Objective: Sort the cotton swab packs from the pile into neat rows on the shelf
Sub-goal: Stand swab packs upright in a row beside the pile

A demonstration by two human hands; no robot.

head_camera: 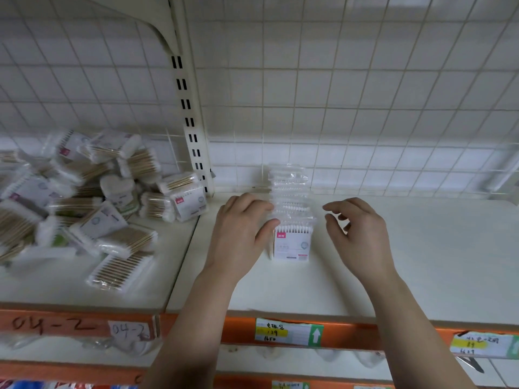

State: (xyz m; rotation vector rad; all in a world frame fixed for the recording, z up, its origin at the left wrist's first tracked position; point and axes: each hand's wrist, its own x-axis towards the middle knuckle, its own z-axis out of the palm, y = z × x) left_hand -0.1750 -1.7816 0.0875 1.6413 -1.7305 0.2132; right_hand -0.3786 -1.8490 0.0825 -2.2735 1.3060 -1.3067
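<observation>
White cotton swab packs are standing in a row on the shelf, mid-frame, and the pile is lying at the left. The left hand is pressing flat fingers on the row. The right hand is hovering beside it, fingers loosely bent.

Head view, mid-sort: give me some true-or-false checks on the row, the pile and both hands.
1. The row of packs stands on the shelf section right of the slotted upright. True.
2. The pile lies on that same section. False: it lies on the section left of the upright.
3. The left hand touches the row's left side. True.
4. The right hand grips a pack. False: it holds nothing, its fingers loosely curled just right of the row.
</observation>
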